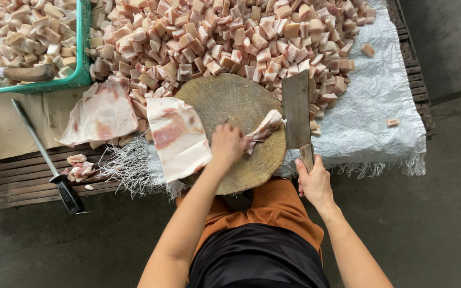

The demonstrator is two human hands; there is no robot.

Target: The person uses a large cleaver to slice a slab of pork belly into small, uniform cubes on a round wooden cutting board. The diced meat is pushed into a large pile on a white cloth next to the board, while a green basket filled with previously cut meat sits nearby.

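My left hand (227, 143) rests on a round wooden chopping block (225, 101) and grips a strip of pork belly (265, 127) that reaches toward the block's right edge. My right hand (314, 180) holds the handle of a broad cleaver (296, 109), its blade lying just right of the strip. A large pork slab (178, 136) hangs over the block's left side.
A big pile of pork cubes (225, 37) lies on a white woven sheet (380, 106) behind the block. A green basket (84, 48) of cubes stands far left with a wooden-handled knife (17, 72). Another slab (102, 113), a sharpening steel (44, 157) and scraps (78, 168) lie left.
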